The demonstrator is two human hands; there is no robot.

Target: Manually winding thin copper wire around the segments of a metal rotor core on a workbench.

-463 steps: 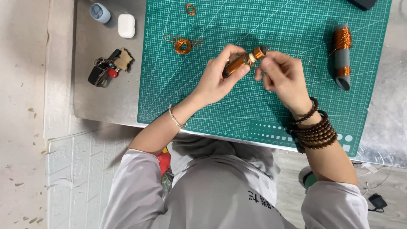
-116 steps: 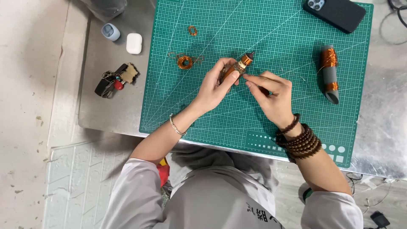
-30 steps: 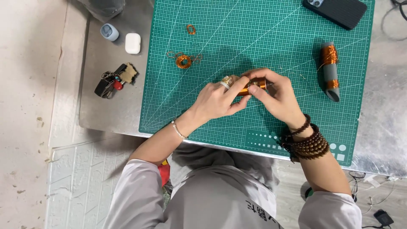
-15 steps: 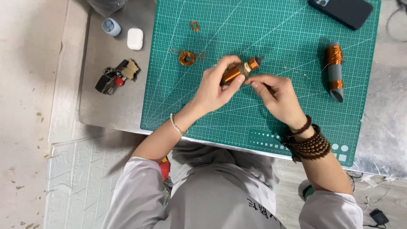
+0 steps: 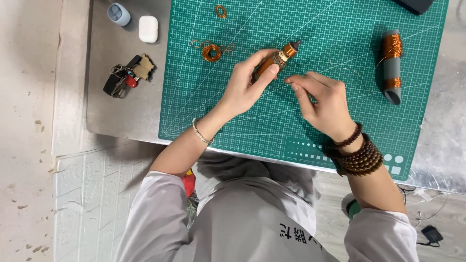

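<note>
Resting in left hand (image 5: 245,87): copper-wound rotor (image 5: 274,60)

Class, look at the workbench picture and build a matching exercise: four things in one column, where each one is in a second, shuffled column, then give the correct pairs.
Things
1. copper-wound rotor
2. grey tube with copper windings
3. white case
4. bunch of keys

Places
A. on the bare metal table, left of the green mat
B. lying at the right side of the green mat
C. held in the left hand
D. near the top left, beside a small grey-blue object

Pairs: 1-C, 2-B, 3-D, 4-A
</note>
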